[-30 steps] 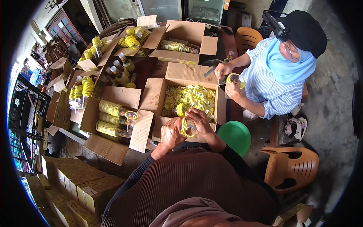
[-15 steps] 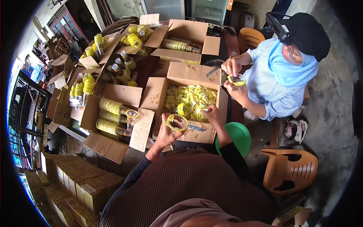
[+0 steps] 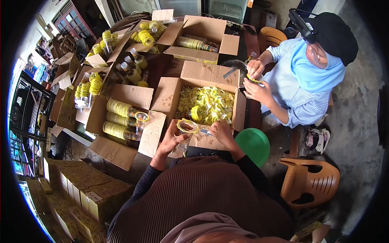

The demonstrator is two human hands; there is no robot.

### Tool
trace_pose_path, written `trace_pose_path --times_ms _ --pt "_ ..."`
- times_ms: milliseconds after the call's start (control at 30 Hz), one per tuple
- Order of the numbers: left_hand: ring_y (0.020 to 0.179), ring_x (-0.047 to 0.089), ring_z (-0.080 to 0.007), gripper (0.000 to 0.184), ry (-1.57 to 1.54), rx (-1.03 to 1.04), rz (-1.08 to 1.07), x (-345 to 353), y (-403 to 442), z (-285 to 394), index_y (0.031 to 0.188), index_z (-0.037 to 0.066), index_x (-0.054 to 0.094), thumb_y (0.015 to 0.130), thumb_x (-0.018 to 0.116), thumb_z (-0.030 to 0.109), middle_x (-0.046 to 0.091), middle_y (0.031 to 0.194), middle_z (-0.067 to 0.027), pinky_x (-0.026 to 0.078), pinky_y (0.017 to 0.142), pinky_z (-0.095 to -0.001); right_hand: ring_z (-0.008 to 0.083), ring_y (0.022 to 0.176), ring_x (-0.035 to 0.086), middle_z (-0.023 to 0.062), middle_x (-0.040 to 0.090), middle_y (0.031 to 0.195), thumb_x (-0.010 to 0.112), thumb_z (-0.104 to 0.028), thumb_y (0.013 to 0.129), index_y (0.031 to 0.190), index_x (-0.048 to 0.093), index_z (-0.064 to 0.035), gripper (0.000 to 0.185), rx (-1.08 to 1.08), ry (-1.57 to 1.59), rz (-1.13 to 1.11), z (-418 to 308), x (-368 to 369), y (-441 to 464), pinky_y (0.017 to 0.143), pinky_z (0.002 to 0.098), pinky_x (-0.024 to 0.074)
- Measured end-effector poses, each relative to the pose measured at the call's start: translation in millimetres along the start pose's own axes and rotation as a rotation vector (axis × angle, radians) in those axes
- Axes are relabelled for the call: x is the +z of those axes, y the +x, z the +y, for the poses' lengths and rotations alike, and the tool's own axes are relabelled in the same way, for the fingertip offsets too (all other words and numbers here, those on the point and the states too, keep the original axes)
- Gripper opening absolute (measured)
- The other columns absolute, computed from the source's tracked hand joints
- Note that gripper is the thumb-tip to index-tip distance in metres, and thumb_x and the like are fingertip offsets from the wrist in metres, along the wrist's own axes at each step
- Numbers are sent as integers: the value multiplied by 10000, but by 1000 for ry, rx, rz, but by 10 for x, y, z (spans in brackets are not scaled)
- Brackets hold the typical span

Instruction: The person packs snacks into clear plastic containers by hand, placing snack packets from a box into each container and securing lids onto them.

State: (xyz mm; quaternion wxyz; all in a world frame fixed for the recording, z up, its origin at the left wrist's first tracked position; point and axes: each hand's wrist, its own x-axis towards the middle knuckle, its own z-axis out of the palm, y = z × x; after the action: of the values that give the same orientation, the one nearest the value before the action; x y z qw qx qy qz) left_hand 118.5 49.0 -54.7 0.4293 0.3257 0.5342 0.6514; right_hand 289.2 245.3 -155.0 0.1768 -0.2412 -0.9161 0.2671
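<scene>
Seen from above, the person's left hand is wrapped around a clear plastic cup with a yellow rim, held over the near flap of a cardboard box. Its fingers cover part of the cup's side. The right hand is just beside a metal blade, hiding one end; whether it grips the blade cannot be told. Yellow scraps fill the box, too tangled to separate. A co-worker's fingers partly cover another cup.
</scene>
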Motion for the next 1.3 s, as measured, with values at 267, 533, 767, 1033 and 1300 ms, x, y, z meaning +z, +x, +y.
trace_pose_path --times_ms 267,533,767,1033,1300 --pt "1005 601 -197 572 29 -250 -94 -24 -59 -52 1315 -14 408 866 684 208 615 1114 -150 490 887 -338 277 770 615 122 611 854 760 -229 809 900 608 -40 259 26 368 -7 -423 -314 141 698 403 490" --pt "807 602 -284 606 743 -54 -255 55 25 41 1136 -4 465 753 774 350 616 870 -181 474 761 -402 327 729 631 146 629 819 656 -339 891 855 554 -9 348 -134 269 -323 -879 -580 243 629 416 481" --pt "1105 575 -374 790 1000 190 -51 192 -28 6 1322 45 400 689 811 278 594 1170 -208 441 932 -448 379 751 636 182 629 799 615 -301 909 883 570 -8 297 -120 67 -132 -892 -528 200 635 449 506" --pt "1132 550 -357 795 1107 311 134 431 -29 45 1319 63 447 651 839 243 579 1203 -141 407 987 -463 389 724 616 179 614 801 627 -299 909 860 564 -17 294 -78 131 -25 -967 -485 111 618 459 477" --pt "1126 563 -337 597 1104 269 -11 342 -6 111 1263 94 496 735 728 250 616 1141 -129 373 1028 -474 364 707 638 160 634 800 615 -243 914 881 566 -20 230 -111 119 -173 -948 -605 144 617 448 499"
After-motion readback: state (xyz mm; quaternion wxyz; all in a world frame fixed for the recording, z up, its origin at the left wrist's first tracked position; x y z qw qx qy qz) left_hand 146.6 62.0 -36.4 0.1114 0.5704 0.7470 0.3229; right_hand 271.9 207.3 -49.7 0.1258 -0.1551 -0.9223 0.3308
